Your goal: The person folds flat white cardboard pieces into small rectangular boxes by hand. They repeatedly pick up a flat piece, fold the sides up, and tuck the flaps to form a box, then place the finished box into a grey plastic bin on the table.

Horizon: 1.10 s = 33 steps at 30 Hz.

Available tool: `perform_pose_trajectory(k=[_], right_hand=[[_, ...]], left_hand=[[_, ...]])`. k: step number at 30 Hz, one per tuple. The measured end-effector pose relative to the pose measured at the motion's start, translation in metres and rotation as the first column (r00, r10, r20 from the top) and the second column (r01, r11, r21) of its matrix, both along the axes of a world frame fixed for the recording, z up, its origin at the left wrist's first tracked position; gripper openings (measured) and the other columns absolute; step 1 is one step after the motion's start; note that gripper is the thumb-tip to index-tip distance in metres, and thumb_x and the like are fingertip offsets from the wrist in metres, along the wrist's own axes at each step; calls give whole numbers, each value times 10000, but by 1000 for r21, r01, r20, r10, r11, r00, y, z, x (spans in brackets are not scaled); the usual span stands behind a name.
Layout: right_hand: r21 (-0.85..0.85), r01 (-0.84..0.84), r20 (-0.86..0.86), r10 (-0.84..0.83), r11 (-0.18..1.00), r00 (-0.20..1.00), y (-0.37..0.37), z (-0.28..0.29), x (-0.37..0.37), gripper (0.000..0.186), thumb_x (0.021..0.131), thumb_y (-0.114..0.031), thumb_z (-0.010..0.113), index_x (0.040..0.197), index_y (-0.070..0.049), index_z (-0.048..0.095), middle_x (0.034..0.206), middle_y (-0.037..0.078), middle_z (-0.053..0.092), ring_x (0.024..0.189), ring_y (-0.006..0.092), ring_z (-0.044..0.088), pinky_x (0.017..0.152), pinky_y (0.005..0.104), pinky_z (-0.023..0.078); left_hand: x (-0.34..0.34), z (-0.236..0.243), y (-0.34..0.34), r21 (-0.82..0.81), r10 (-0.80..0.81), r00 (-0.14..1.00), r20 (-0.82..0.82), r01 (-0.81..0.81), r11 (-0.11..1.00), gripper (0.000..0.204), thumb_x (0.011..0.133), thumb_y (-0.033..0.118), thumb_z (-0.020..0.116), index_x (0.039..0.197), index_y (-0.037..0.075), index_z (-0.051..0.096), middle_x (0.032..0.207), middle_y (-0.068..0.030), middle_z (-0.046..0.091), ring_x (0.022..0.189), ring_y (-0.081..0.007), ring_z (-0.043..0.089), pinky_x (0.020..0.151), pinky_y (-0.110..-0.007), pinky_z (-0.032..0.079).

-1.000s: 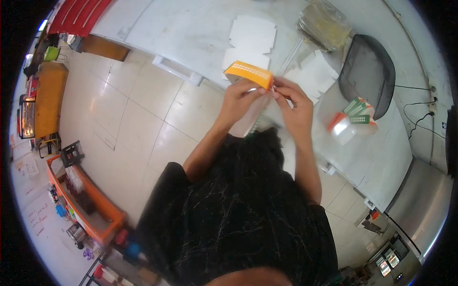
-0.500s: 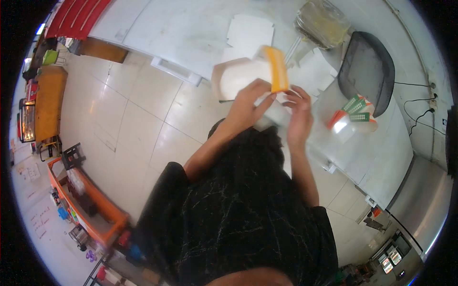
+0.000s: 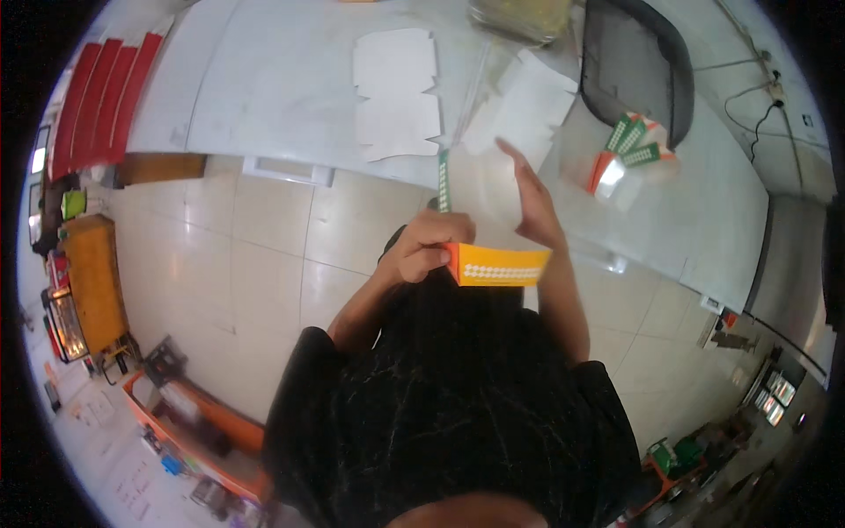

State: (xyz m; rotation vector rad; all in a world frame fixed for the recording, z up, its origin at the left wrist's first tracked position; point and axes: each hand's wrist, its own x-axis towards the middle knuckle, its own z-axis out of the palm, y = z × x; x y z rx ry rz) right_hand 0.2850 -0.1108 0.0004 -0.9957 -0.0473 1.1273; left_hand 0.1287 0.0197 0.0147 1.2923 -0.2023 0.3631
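Observation:
A partly folded paper food box (image 3: 486, 185) is held in front of me over the table's near edge. Its inside is white; a yellow wall faces me and a green-patterned wall stands on the left. My left hand (image 3: 431, 246) is closed on the near left corner, thumb on the orange edge beside the yellow wall. Along the box's right side is my right hand (image 3: 539, 202), fingers stretched out; whether it touches the card I cannot tell. Flat white box blanks lie beyond, one stack (image 3: 396, 92) to the left and another blank (image 3: 528, 101) partly behind the box.
Several orange and green folded card pieces (image 3: 635, 145) lie on the white table (image 3: 282, 79) to the right. Behind them is a grey dark-rimmed object (image 3: 638, 62). A clear plastic-wrapped bundle (image 3: 521, 19) sits at the back. Red slatted strips (image 3: 106, 106) are far left.
The box has come nearer to me and turned, its yellow wall now on the near side. My right hand has left the yellow flap and spread along the right side. The view has shifted.

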Motion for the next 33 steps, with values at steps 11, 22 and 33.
perform_pose_trajectory(k=[11, 22, 33], right_hand=[[-163, 408, 626, -226, 898, 747, -37, -38, 7, 349, 921, -320, 656, 1059, -13, 565, 734, 27, 607, 462, 56, 505, 413, 233, 405], [-90, 393, 710, -218, 915, 670, -81, 30, 10, 248, 997, -222, 517, 1014, 13, 598, 813, 24, 640, 739, 72, 569, 683, 232, 466], [-102, 574, 445, -479, 812, 756, -155, 18, 51, 235, 984, -208, 565, 862, -10, 601, 740, -28, 578, 678, 32, 476, 608, 202, 413]], left_hand=[[60, 19, -5, 190, 435, 893, -114, -410, 892, 413, 1012, 332, 430, 1024, -39, 611, 868, -117, 589, 805, -248, 591, 782, -379, 493], [126, 0, -62, 671, 585, 796, -159, -348, 655, 205, 871, 110, 653, 776, -4, 511, 708, -135, 527, 590, -302, 514, 556, -372, 432], [183, 9, -146, 698, 570, 820, 57, -441, 565, 278, 837, 116, 726, 729, 15, 491, 634, -74, 489, 514, -195, 465, 474, -317, 383]])
